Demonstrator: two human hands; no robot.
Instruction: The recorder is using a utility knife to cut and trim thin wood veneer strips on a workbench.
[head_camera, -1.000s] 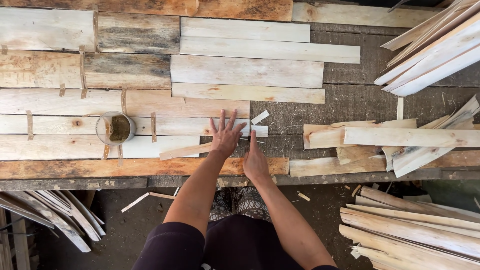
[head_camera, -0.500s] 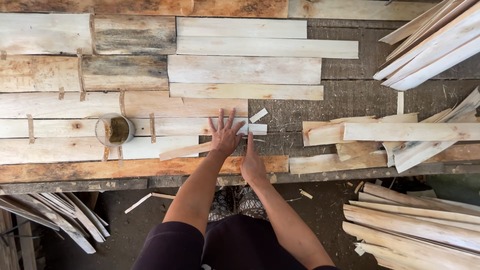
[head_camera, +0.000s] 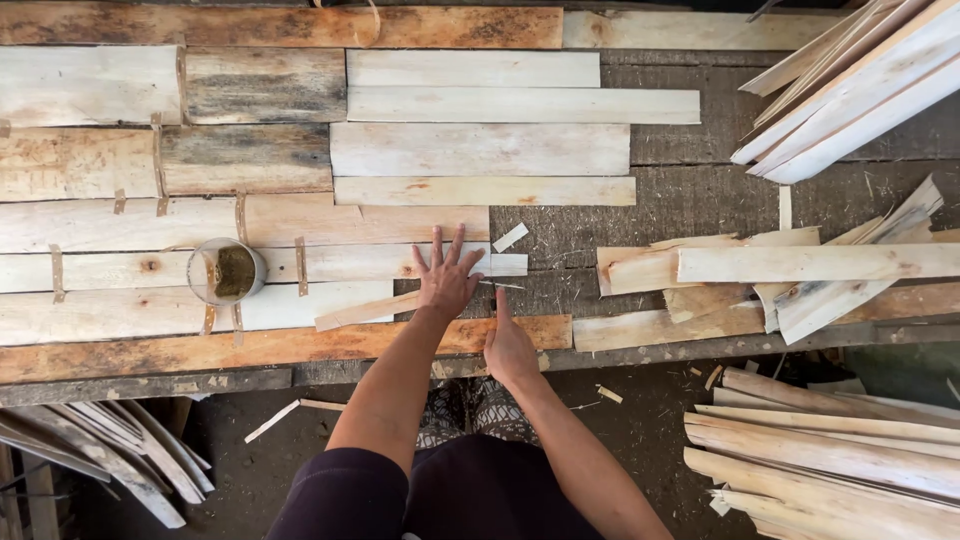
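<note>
Bare dark desk (head_camera: 700, 200) open to the right of the left grip (head_camera: 445, 280) and beyond the right grip (head_camera: 508, 345), crossed only by a small wood chip (head_camera: 510, 237). Farther right, blocked by a loose heap of slats (head_camera: 800, 270). Left of the grips, a small tin (head_camera: 227, 271) standing on the laid boards (head_camera: 150, 270). Beyond, flat pale planks (head_camera: 480, 148), low enough to pass over.

No packages, labels, signs or screens show anywhere on the workbench.
</note>
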